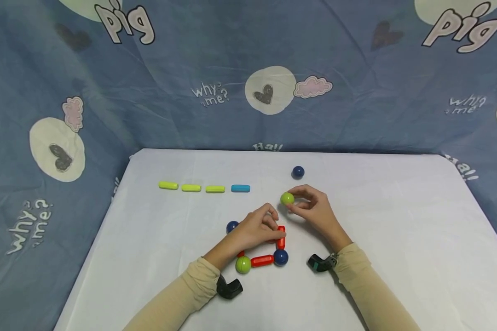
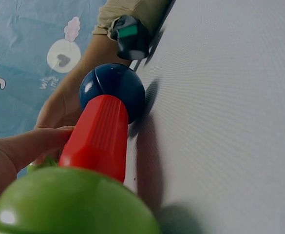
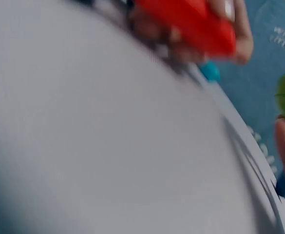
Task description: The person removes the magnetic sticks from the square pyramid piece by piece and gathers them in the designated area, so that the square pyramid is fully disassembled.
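My right hand [image 1: 316, 210] pinches a green ball [image 1: 287, 198] between thumb and fingers, just above the table. With my left hand [image 1: 255, 230] I hold an upright-running red rod [image 1: 281, 242] at the right side of a partly joined frame. This rod meets a dark blue ball [image 1: 280, 257] at its near end. From there another red rod [image 1: 262, 261] runs left to a second green ball [image 1: 243, 265]. A further blue ball [image 1: 232, 226] and part of a red rod [image 1: 240, 253] show beside the left hand, which hides what lies between them.
Three yellow-green rods [image 1: 191, 188] and one light blue rod [image 1: 240, 188] lie in a row at the back left. A loose dark blue ball [image 1: 298, 172] sits beyond the right hand. Patterned blue cloth [image 1: 170, 124] hangs behind the white table [image 1: 397, 230].
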Action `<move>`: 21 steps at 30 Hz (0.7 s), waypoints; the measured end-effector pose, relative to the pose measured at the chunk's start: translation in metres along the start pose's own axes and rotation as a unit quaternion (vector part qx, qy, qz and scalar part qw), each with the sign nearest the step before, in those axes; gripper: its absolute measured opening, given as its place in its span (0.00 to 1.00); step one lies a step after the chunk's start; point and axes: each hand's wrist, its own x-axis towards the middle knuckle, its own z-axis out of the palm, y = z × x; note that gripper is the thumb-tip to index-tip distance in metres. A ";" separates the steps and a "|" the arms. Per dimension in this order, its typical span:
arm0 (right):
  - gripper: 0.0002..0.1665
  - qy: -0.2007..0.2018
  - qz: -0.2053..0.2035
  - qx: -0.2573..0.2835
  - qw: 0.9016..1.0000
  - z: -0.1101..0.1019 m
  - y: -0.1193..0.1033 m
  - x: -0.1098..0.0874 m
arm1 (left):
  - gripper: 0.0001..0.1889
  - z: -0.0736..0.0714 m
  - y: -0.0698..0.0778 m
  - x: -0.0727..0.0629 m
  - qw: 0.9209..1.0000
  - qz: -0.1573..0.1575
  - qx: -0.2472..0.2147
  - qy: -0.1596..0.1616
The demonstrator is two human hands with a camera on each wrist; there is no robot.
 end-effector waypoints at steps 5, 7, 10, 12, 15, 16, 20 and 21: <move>0.22 0.075 0.014 -0.030 0.997 -0.022 0.000 0.006 | 0.21 -0.002 -0.001 0.000 1.000 -0.001 -0.008 -0.003; 0.21 0.102 0.028 -0.045 0.993 -0.034 0.002 0.008 | 0.21 -0.002 -0.002 0.000 1.000 0.001 -0.012 -0.005; 0.22 0.129 0.050 -0.074 0.988 -0.047 0.007 0.014 | 0.21 -0.002 -0.002 0.000 1.000 0.003 -0.011 -0.005; 0.23 0.134 0.059 -0.097 0.984 -0.053 0.011 0.017 | 0.21 -0.001 -0.002 -0.001 1.000 0.001 -0.011 -0.004; 0.24 0.137 0.075 -0.133 0.979 -0.057 0.015 0.021 | 0.21 -0.001 -0.002 -0.001 1.000 -0.003 -0.014 -0.008; 0.24 0.137 0.080 -0.143 0.977 -0.058 0.016 0.021 | 0.21 0.000 -0.002 -0.001 1.000 -0.002 -0.014 -0.009; 0.23 0.135 0.089 -0.184 0.970 -0.059 0.020 0.022 | 0.20 -0.001 0.000 -0.002 1.000 -0.001 -0.009 -0.009; 0.24 0.134 0.088 -0.189 0.969 -0.058 0.021 0.022 | 0.20 -0.001 0.000 -0.002 1.000 -0.001 -0.008 -0.008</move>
